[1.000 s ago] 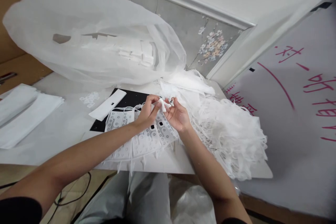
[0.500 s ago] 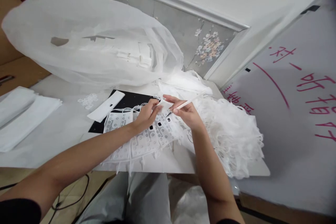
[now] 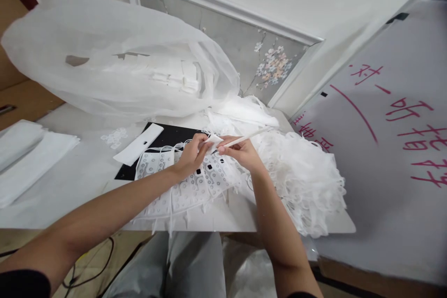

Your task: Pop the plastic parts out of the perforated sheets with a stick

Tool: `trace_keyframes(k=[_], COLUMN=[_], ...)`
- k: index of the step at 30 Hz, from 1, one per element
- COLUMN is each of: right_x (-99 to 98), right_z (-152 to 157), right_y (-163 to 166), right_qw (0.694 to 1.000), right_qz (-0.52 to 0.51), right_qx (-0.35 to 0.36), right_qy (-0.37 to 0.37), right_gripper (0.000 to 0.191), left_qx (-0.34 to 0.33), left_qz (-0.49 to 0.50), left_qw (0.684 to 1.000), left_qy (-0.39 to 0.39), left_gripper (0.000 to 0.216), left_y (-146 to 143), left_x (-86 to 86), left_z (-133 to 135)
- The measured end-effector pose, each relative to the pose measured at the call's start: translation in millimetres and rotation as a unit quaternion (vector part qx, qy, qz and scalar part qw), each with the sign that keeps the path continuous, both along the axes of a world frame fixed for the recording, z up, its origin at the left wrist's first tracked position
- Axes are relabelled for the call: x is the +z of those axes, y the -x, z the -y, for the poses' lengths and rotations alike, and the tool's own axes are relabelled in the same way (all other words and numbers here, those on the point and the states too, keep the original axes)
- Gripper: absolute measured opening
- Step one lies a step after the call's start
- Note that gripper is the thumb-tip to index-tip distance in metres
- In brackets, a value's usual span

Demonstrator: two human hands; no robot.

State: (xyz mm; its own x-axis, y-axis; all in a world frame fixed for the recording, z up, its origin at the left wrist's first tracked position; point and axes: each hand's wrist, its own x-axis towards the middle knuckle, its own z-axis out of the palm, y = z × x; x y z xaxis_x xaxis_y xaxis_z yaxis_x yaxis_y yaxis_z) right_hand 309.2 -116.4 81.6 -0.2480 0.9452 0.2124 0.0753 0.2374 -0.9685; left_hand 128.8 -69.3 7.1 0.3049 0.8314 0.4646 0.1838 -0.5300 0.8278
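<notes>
Shows, at left, stacked white sheets; pinches in left hand a small white piece, above a patterned sheet; clamps in right hand a slim dark-tipped tool, apparently touching the piece; includes, farther right, tangled strips.

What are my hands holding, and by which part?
Right hand: white pen-like tool, near its dark tip. Left hand: white cloth-like piece, pinched, exact part unclear.

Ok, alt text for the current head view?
Left hand pinches a small white piece; right hand holds a dark-tipped white pen-like tool beside it, over patterned white sheets. Nearby: black board, tangled white strips, translucent bag.
</notes>
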Motion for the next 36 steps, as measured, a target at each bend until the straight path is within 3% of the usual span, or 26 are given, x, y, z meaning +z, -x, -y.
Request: trace_keyframes(k=[4, 11, 17, 21, 24, 26, 28, 31, 36], right_x=[-2.0, -18.9, -26.0, -33.1, -44.2, -52.5, -60.0, -68.2, -75.6], right_z=[-1, -13, -13, -20, -31, -38, -42, -43, -45], right_y=[1, 1, 6, -9, -24, -29, -27, -19, -16], right_qw=[1.0, 0.984, 0.974, 0.953, 0.944, 0.944, 0.945, 0.95, 0.956], right_qz=[-0.016, -0.105, -0.201, -0.29, -0.307, -0.297, -0.283, -0.256, -0.22], right_qx=[-0.021, -0.142, -0.102, -0.083, -0.107, -0.121, -0.121, -0.104, -0.103], right_qy=[-0.014, -0.006, 0.009, 0.025, 0.056, 0.083, 0.112, 0.145, 0.163], right_gripper=[0.012, 0.017, 0.019, 0.018, 0.015, 0.013, 0.013, 0.017, 0.02], left_qx=[-0.021, -0.056, -0.025, -0.04, -0.037, -0.025, 0.009, 0.037, 0.114], left_qz=[-0.01, -0.022, -0.065, -0.079, -0.034, -0.028, -0.088, -0.203, -0.34], left_qw=[1.0, 0.998, 0.996, 0.994, 0.997, 0.99, 0.979, 0.955, 0.92], left_qy=[-0.013, 0.023, -0.063, -0.071, 0.061, 0.136, 0.184, 0.213, 0.159], left_gripper=[0.024, 0.03, 0.03, 0.026, 0.029, 0.03, 0.032, 0.03, 0.027], left_y=[-1, -1, 3, 23, 61, 95, 127, 158, 160], left_x=[2.4, 15.3, 12.1, 44.3, 77.5, 87.9, 83.8, 60.3, 31.1], left_z=[3, 0, 0, -17, -47, -67, -81, -87, -84])
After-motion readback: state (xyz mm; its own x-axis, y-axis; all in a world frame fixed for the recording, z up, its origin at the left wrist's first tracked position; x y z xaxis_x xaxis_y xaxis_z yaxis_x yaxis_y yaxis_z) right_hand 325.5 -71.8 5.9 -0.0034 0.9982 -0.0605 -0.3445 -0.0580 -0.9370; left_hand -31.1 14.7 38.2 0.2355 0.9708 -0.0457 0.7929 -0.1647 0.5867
